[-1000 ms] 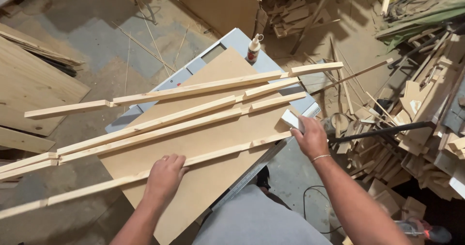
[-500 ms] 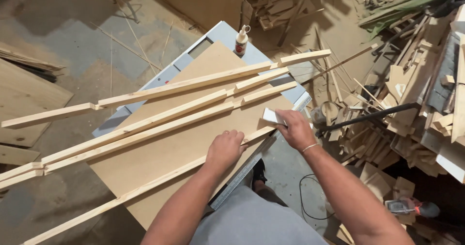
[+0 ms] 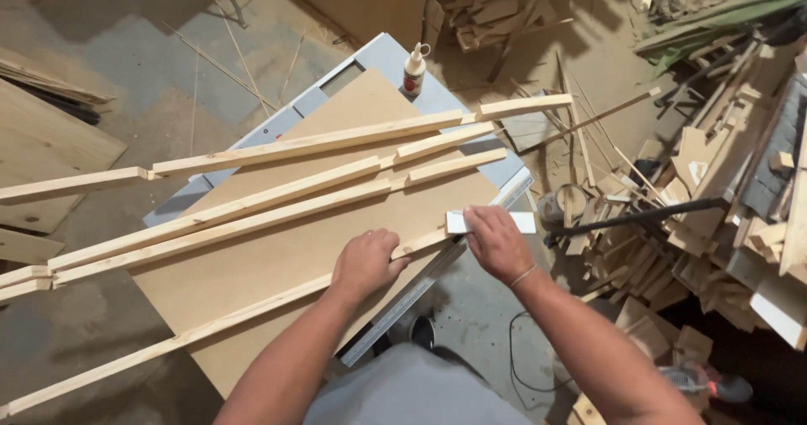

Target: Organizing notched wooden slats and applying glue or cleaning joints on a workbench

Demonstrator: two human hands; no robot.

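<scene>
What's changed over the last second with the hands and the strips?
The left hand slid right along the nearest wooden strip, toward the right hand, and now presses near its end. The right hand kept its place on the white block there. The other three strips, board and glue bottle stayed put.

A glue bottle [image 3: 414,69] is standing at the table's [image 3: 382,55] far edge, while offcuts [image 3: 706,215] are lying heaped beside a black bar [image 3: 647,216].
</scene>
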